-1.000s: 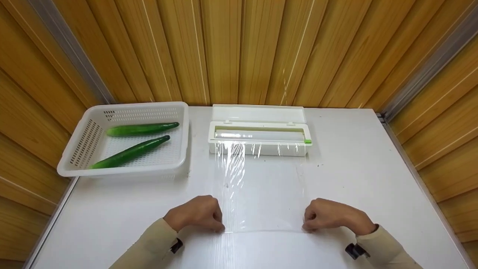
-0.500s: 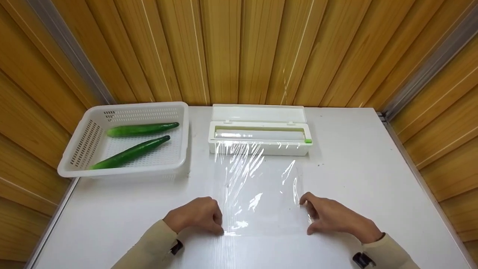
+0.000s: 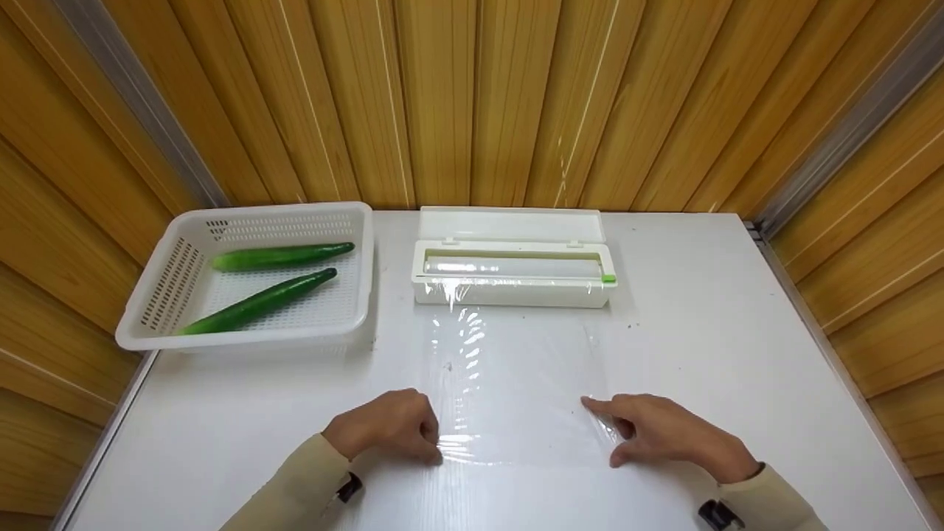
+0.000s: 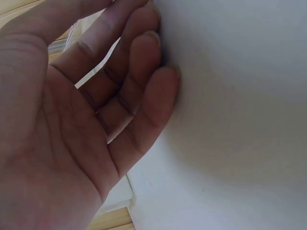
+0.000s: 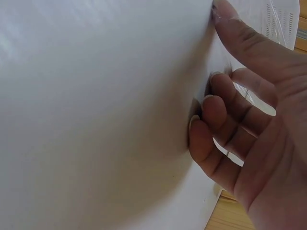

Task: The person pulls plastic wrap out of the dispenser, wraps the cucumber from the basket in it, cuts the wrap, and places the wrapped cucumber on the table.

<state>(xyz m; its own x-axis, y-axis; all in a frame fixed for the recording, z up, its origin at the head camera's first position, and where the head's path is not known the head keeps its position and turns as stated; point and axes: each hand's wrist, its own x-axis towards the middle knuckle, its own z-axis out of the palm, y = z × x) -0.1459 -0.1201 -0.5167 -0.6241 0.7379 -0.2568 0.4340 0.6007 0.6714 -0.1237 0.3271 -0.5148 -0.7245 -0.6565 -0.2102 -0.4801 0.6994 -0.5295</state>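
Observation:
Clear plastic wrap [image 3: 516, 398] stretches over the tabletop from a white dispenser box [image 3: 509, 295], its roll [image 3: 516, 267] showing under the raised lid. My left hand [image 3: 391, 424] pinches the near left corner of the wrap with thumb and index finger. In the left wrist view that pinch is out of frame, and the other fingers [image 4: 160, 91] are bent against the table. At the right edge of the wrap, my right hand [image 3: 664, 431] has its index finger extended onto the film and its thumb apart on the table. Its other fingers [image 5: 201, 139] bend against the tabletop.
Left of the dispenser, a white perforated basket [image 3: 350, 324] holds two cucumbers, one at the back [image 3: 284, 257] and one in front [image 3: 258, 302]. A green slider [image 3: 608, 279] sits at the dispenser's right end. Wood-patterned walls [image 3: 501, 103] stand behind and beside the white table [image 3: 723, 332].
My right hand has let go of the near right corner and opened, shifting slightly right; its index finger now reaches onto the film. The wrap lies flatter. My left hand stays in place.

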